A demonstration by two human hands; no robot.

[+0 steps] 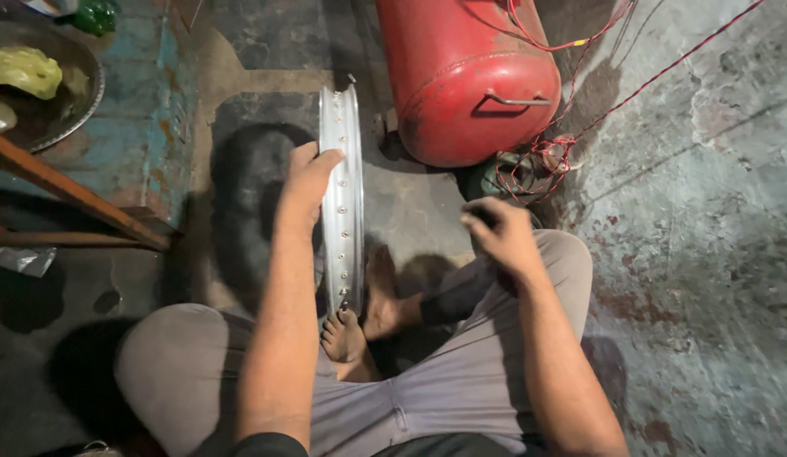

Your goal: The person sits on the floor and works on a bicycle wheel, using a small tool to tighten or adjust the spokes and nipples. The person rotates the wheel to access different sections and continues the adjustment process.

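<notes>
Bare wheel rim point(343, 199) stood upright on edge on the floor point(707, 254), bottom wedged between the person's bare feet point(347, 338), seen edge-on from above. Silver metal, a row of spoke holes down the channel, no spokes, hub or tyre visible; some grime, no obvious dents from this angle.

Left hand point(307, 182) rested on the upper rim, fingers curled over the edge, thumb behind: a loose steadying grip, not a hard clamp. Right hand point(499, 233) was held apart from the rim above the right knee, fingers pinched on a small dark object point(482, 216), too blurred to identify.

Step in hand, as a judgement: rim held steady for inspection or fitting, right hand bringing a small part or tool. The next move would call for keeping the rim upright between the feet while the right hand met a hole, with the left turning the rim.

Beyond: red air tank point(465, 76) just behind the rim, red wires point(571, 144) beside it, metal bowl point(46, 93) with a yellowish rag far left.
</notes>
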